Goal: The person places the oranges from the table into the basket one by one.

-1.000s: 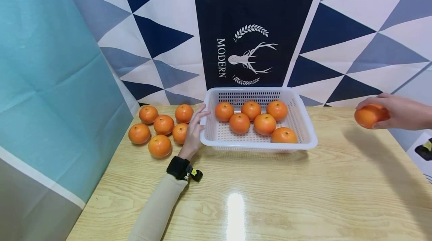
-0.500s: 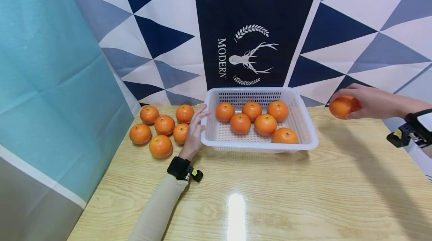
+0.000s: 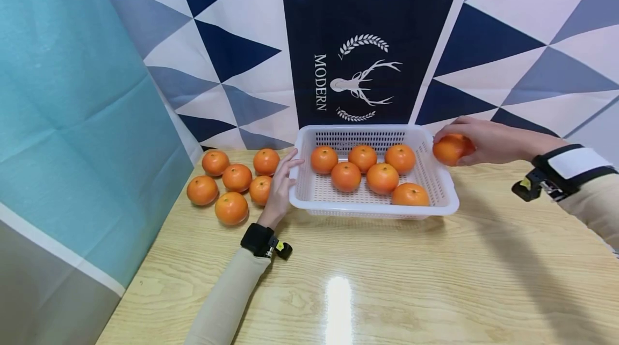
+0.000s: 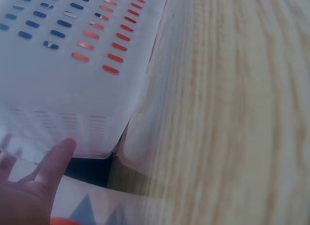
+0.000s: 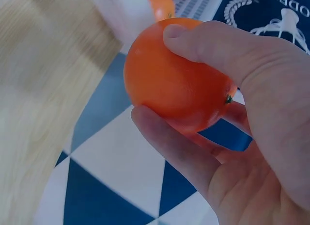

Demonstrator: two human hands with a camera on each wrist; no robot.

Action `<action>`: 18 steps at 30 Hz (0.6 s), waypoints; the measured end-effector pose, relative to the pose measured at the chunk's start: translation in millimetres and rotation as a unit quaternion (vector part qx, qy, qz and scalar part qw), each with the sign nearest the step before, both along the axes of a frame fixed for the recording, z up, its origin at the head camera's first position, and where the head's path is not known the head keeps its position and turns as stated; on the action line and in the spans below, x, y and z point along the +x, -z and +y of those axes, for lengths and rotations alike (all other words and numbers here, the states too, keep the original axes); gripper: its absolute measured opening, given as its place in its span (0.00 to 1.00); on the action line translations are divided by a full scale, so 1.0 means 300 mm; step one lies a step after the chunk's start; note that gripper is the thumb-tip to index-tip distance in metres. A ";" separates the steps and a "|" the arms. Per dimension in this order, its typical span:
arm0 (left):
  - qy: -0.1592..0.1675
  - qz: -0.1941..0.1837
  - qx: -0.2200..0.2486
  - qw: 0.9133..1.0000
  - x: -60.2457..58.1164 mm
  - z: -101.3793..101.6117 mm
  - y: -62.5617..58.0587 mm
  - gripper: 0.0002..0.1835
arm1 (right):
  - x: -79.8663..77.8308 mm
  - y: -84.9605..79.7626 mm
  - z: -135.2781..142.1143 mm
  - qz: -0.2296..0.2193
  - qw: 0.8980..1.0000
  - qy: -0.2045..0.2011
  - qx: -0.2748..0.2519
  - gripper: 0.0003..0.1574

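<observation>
A white plastic basket (image 3: 372,208) with slotted walls stands at the back of the table, several oranges (image 3: 382,178) lying inside. Against its left end rests my left hand (image 3: 278,194), fingers spread and loosely bent at the rim. The left wrist view shows one fingertip (image 4: 68,146) at the basket wall. My right hand (image 3: 493,139) holds another orange (image 3: 451,150) up at the basket's right rim, overlapping that rim in the head view. In the right wrist view the thumb (image 5: 179,36) presses on one side of this orange, with the fingers beneath.
Left of the basket several more oranges (image 3: 231,208) sit on the wooden table (image 3: 387,275), close to the left hand. Patterned cloth (image 3: 242,55) hangs right behind the basket, and a teal cloth (image 3: 87,119) borders the table's left side.
My right hand has carried the orange leftward from the table's far right to the basket's right rim. The left hand stays at the basket's left end.
</observation>
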State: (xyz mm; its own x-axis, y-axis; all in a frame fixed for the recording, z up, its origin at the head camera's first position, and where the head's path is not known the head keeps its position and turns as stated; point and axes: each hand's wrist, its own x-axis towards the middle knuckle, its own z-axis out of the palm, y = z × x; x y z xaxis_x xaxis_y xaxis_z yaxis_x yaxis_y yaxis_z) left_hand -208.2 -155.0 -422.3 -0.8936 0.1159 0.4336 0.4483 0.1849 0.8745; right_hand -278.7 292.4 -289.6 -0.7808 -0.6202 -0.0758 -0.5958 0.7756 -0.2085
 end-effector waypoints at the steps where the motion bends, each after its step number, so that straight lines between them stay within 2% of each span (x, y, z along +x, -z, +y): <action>1: 0.000 0.000 0.000 1.000 0.001 0.000 -0.001 0.27 | -0.001 -0.003 -0.015 -0.001 1.000 -0.005 -0.003 0.37; 9: -0.001 0.001 0.002 1.000 0.002 0.006 -0.007 0.27 | -0.002 -0.020 -0.125 -0.028 0.999 -0.027 -0.019 0.35; 18: -0.003 -0.002 0.001 1.000 0.004 0.008 -0.004 0.28 | -0.001 0.005 -0.237 -0.057 0.996 -0.060 -0.015 0.34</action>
State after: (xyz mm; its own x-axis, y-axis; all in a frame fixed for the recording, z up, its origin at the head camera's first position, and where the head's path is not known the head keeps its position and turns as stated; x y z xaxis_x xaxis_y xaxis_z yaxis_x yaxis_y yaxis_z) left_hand -207.0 -152.6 -421.0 -0.8957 0.1097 0.4310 0.4445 0.1864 0.8762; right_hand -279.1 221.2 -291.1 -0.6881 -0.7119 -0.1406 -0.6548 0.6927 -0.3023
